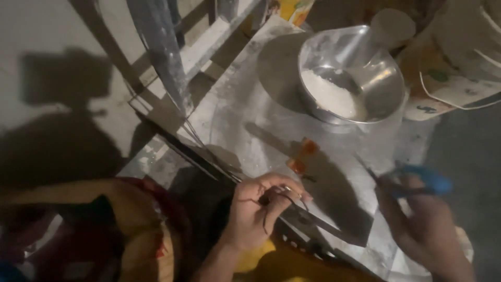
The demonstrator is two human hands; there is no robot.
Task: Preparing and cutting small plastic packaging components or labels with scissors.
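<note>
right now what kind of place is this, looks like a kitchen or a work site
Most likely a rough work site rather than a kitchen: a dusty slab with a steel bowl of white powder, stained buckets beside it, and the left hand holding thin wire while the right hand grips blue-handled pliers.
</note>
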